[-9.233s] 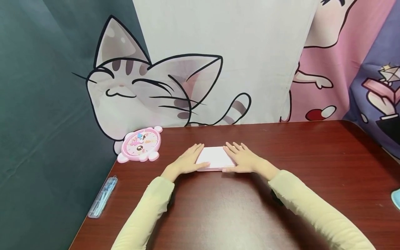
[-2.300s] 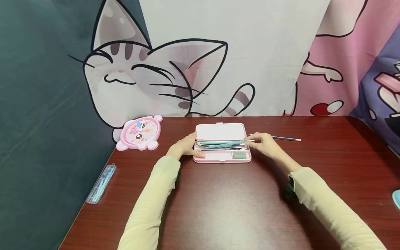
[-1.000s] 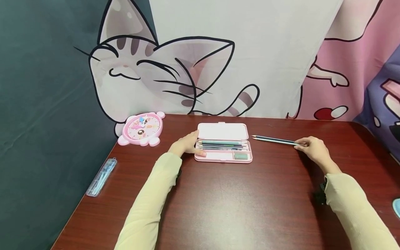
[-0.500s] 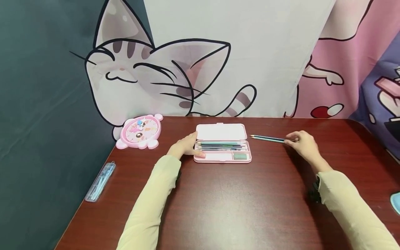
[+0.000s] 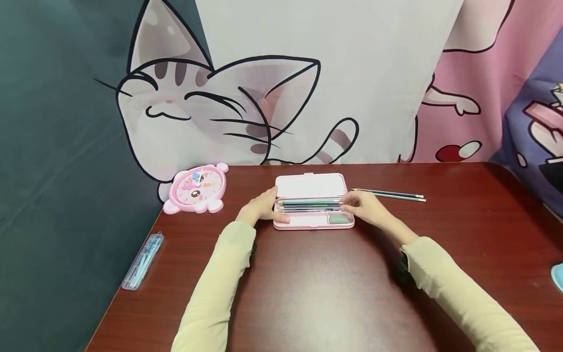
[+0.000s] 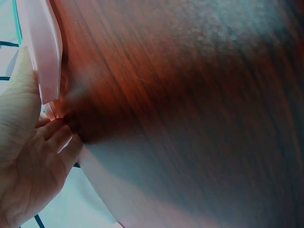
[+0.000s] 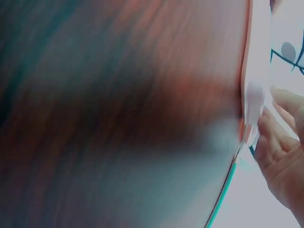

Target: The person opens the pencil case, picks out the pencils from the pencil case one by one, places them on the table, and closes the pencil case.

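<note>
A pink pencil case [image 5: 313, 227] lies on the table with its lid [image 5: 311, 186] folded back. Several pencils [image 5: 308, 205] lie side by side in its rear compartment, and a grey-green eraser [image 5: 338, 219] sits front right. My left hand [image 5: 262, 205] grips the case's left end, thumb over the front edge and fingers behind, also visible in the left wrist view [image 6: 40, 147]. My right hand [image 5: 365, 205] reaches over the case's right end, fingertips at the pencil ends. In the right wrist view, that hand's thumb and fingers [image 7: 275, 137] stand apart beside the case.
Two pencils [image 5: 398, 195], one dark blue and one teal, lie right of the case, partly behind my right hand. A pink toy clock [image 5: 198, 189] stands back left. A clear blue box [image 5: 142, 261] lies by the left edge. A light-blue object [image 5: 557, 277] shows far right.
My right hand has let go of the teal pencil beside the dark blue one and moved left to the case. Earlier the case was closed; the left hand has stayed at its left end.
</note>
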Demonstrator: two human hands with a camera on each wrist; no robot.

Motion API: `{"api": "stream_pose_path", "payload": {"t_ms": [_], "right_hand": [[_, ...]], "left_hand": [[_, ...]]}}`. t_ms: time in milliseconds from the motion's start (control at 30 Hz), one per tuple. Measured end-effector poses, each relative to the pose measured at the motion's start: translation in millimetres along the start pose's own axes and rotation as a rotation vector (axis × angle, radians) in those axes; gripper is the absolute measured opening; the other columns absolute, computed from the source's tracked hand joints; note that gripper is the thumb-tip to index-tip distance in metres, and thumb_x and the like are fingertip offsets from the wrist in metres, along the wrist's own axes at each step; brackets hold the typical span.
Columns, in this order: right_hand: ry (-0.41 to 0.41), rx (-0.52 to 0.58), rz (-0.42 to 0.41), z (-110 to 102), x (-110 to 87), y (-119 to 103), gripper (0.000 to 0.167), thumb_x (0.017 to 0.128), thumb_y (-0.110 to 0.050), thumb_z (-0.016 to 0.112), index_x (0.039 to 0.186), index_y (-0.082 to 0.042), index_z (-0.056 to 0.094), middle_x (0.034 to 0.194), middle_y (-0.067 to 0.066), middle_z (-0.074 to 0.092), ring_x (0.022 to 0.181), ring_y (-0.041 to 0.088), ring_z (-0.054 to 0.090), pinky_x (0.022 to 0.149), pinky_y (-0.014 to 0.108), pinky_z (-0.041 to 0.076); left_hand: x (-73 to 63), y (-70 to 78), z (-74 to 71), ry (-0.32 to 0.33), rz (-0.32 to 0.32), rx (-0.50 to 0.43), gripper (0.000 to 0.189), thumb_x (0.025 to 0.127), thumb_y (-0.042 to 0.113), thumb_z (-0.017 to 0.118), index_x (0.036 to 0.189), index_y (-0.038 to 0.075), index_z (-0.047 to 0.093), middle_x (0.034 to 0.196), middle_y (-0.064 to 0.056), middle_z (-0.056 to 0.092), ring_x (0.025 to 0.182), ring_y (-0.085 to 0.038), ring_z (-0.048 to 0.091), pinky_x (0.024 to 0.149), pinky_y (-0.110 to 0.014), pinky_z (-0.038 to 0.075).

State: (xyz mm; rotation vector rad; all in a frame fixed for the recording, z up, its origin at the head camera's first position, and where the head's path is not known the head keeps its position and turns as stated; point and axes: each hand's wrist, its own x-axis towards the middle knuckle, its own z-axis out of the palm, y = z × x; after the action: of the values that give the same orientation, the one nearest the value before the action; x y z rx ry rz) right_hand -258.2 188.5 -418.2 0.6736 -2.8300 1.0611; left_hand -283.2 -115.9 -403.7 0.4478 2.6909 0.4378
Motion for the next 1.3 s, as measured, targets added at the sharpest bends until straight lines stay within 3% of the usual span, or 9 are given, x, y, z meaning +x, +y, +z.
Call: {"api": "stream_pose_path", "payload": {"t_ms": [167, 367, 700, 833, 1033, 1133, 1300], "right_hand": [[-0.054, -0.048, -0.063, 3, 3.1, -1, 0.017, 0.082, -0.012, 0.067, 0.094, 0.0, 0.068, 0.09, 0.013, 0.068, 0.076, 0.017, 0.058, 0.068, 0.033, 0.047], [-0.062, -0.002, -0.081, 3, 2.0, 1, 0.018, 0.083, -0.008, 0.065, 0.098, 0.001, 0.067, 0.093, 0.014, 0.067, 0.075, 0.015, 0.057, 0.065, 0.025, 0.045], [-0.015, 0.092, 0.124, -9, 0.6, 5, 0.022, 0.09, -0.015, 0.057, 0.104, 0.0, 0.064, 0.1, 0.017, 0.065, 0.083, 0.024, 0.058, 0.071, 0.029, 0.047], [0.029, 0.141, 0.137, -18, -4.7, 15, 0.025, 0.092, -0.015, 0.054, 0.106, 0.004, 0.061, 0.092, 0.021, 0.064, 0.075, 0.024, 0.058, 0.064, 0.021, 0.047], [0.106, 0.158, 0.132, -37, -21.6, 40, 0.02, 0.091, -0.003, 0.053, 0.104, 0.011, 0.059, 0.084, 0.026, 0.062, 0.069, 0.011, 0.058, 0.061, 0.017, 0.046], [0.157, 0.138, 0.144, -51, -35.3, 56, 0.019, 0.09, -0.001, 0.053, 0.102, 0.012, 0.059, 0.08, 0.019, 0.063, 0.065, 0.003, 0.057, 0.059, 0.017, 0.047], [0.227, 0.136, 0.244, -72, -61.5, 83, 0.025, 0.092, -0.01, 0.053, 0.103, 0.012, 0.056, 0.069, -0.012, 0.058, 0.061, -0.004, 0.052, 0.055, 0.014, 0.045]], "left_hand": [[0.0, -0.2, -0.2, -0.004, -0.013, -0.02, 0.114, 0.069, 0.054, 0.072, 0.147, 0.003, 0.005, 0.151, -0.015, 0.019, 0.139, -0.025, 0.022, 0.111, -0.045, 0.023], [2.3, -0.7, 0.8, 0.003, -0.008, -0.025, 0.115, 0.068, 0.054, 0.073, 0.147, 0.004, 0.005, 0.151, -0.014, 0.02, 0.139, -0.025, 0.023, 0.11, -0.046, 0.024], [1.3, -1.8, 2.7, 0.018, 0.012, -0.052, 0.113, 0.067, 0.053, 0.074, 0.146, 0.006, 0.009, 0.149, -0.014, 0.025, 0.137, -0.025, 0.027, 0.11, -0.044, 0.025], [-0.5, -1.6, 2.4, 0.014, 0.009, -0.056, 0.112, 0.067, 0.053, 0.074, 0.146, 0.006, 0.01, 0.149, -0.013, 0.025, 0.136, -0.025, 0.027, 0.11, -0.045, 0.025], [-1.9, -1.0, 2.9, 0.014, -0.003, -0.046, 0.114, 0.068, 0.054, 0.073, 0.147, 0.005, 0.007, 0.15, -0.014, 0.022, 0.138, -0.026, 0.024, 0.109, -0.049, 0.024], [-0.9, -0.7, 2.1, 0.013, 0.003, -0.044, 0.113, 0.069, 0.053, 0.073, 0.147, 0.005, 0.007, 0.15, -0.014, 0.023, 0.138, -0.026, 0.025, 0.109, -0.049, 0.025], [1.4, -1.2, 0.6, 0.006, -0.003, -0.041, 0.113, 0.069, 0.053, 0.072, 0.147, 0.005, 0.007, 0.151, -0.014, 0.021, 0.138, -0.026, 0.023, 0.109, -0.05, 0.024]]}}
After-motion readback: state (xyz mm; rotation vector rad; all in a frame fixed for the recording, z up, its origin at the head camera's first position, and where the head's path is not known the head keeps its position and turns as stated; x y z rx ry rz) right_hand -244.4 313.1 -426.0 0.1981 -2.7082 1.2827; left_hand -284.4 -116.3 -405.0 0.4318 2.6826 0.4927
